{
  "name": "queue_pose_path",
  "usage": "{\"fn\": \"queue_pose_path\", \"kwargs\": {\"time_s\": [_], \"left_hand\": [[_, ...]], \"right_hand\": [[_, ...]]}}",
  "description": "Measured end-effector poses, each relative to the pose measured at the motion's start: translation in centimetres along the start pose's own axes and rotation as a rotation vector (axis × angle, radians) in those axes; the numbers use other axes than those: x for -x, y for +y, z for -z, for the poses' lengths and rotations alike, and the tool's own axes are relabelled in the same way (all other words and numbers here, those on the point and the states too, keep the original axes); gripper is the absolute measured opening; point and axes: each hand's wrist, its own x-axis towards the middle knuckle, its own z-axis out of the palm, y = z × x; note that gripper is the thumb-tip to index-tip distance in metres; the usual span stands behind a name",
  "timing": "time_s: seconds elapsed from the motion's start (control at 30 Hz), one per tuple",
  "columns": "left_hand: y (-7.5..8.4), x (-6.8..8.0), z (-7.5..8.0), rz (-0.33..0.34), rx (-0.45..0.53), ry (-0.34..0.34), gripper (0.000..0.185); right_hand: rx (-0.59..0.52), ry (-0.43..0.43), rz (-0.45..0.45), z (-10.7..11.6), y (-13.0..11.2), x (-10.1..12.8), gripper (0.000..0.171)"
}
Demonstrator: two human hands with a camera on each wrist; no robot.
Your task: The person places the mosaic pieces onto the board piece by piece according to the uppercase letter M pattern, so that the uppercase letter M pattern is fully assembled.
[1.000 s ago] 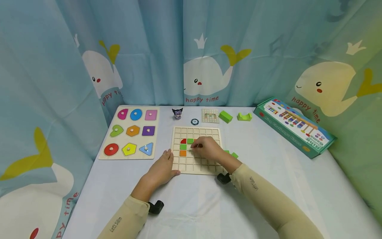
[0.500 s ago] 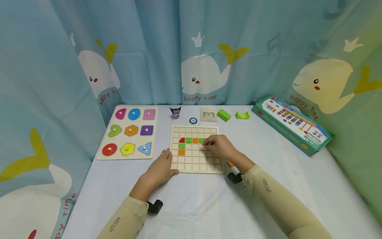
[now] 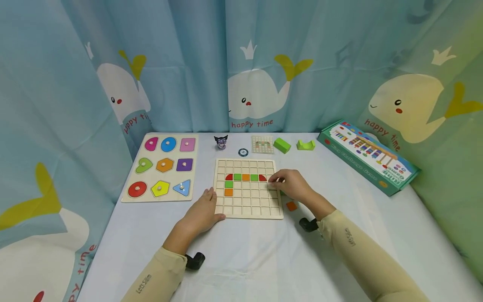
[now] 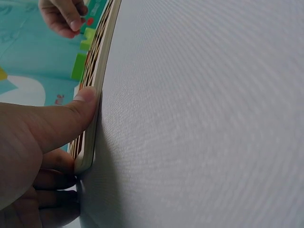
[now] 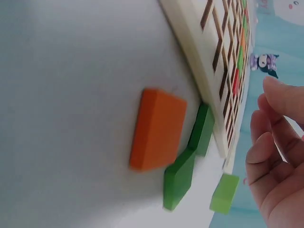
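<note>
A wooden grid board (image 3: pixel 249 205) lies on the table with a row of colored tiles: a red rounded one (image 3: pixel 229 178), then green, an orange tile (image 3: pixel 246 177), green, and a second red rounded tile (image 3: pixel 263 178). Below the row's left end sit a green tile (image 3: pixel 229 184) and another orange tile (image 3: pixel 228 192). My left hand (image 3: pixel 200 213) rests at the board's near left corner, thumb against the front edge, fingers along the side. My right hand (image 3: pixel 292 184) hovers by the right edge, fingers loosely bent around nothing. Under it lie a loose orange tile (image 5: pixel 161 130) and green tiles (image 5: pixel 179 183).
Behind the board are a small figurine (image 3: pixel 221 142), a round chip (image 3: pixel 243 152), a pattern card (image 3: pixel 262 144) and two green blocks, one a plain block (image 3: pixel 282 145), one a notched block (image 3: pixel 306 145). A shape puzzle (image 3: pixel 177 195) lies left; a game box (image 3: pixel 370 157) stands right.
My right hand has moved right along the tile row and off the last tile, uncovering orange, green and red tiles there. The loose orange tile now shows. My left hand stays put.
</note>
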Motion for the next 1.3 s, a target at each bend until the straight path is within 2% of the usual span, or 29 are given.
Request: {"fn": "queue_pose_path", "kwargs": {"time_s": [0.27,0.6,0.87,1.03,1.17,1.3], "left_hand": [[0.0,0.0,-0.1,-0.004,0.005,0.014,0.085],[-0.1,-0.1,-0.3,0.001,0.009,0.016,0.086],[-0.2,-0.1,-0.5,-0.005,0.007,0.021,0.086],[-0.2,0.0,-0.5,-0.010,0.011,0.019,0.086],[-0.2,0.0,-0.5,-0.014,0.010,0.022,0.086],[-0.2,0.0,-0.4,-0.018,0.006,0.017,0.086]], "right_hand": [[0.038,0.000,-0.022,0.5,1.5,0.6,0.011],[0.019,-0.006,-0.080,0.7,2.6,1.2,0.013],[0.034,-0.029,-0.112,0.4,3.7,1.6,0.021],[0.037,-0.057,-0.077,0.3,4.1,1.7,0.024],[0.050,-0.059,-0.026,0.2,4.3,1.7,0.025],[0.051,-0.056,-0.012,0.1,4.4,1.6,0.024]]}}
